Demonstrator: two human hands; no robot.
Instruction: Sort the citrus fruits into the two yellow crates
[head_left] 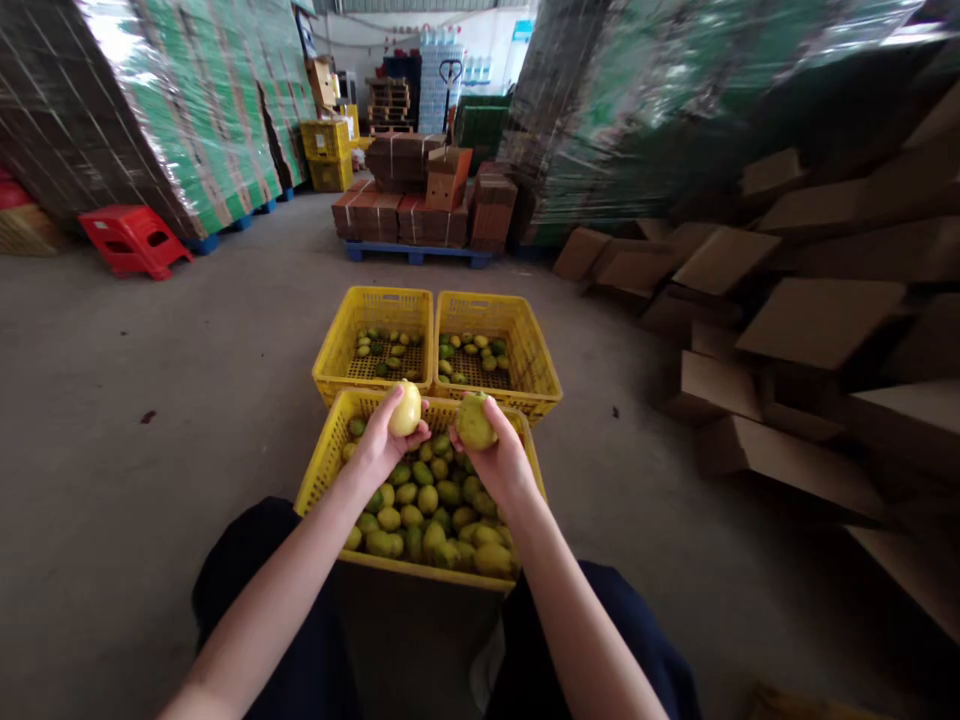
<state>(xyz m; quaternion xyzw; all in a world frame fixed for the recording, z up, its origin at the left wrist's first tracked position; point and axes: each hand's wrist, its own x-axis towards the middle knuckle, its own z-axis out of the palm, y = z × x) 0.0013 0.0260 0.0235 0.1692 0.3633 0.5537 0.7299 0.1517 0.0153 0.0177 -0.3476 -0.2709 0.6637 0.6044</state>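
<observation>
My left hand (384, 440) is closed round a pale yellow lemon (406, 410). In my right hand (508, 462) is a greener, rough-skinned lemon (475, 422), gripped between thumb and fingers. Both hands are raised above the near yellow crate (435, 572), apart from each other. That crate holds many yellow-green lemons (427, 499), partly hidden by my hands and forearms. Beyond it, touching side by side, stand a left yellow crate (328, 362) and a right yellow crate (541, 368), each with a thin scatter of green and yellow lemons on its slotted floor.
Flattened and opened cardboard boxes (821, 320) are heaped at the right. A blue pallet (416, 254) bears stacked cartons (431, 215) ahead. A red stool (136, 240) stands at the left, near wrapped pallet stacks (202, 110). My knees flank the near crate.
</observation>
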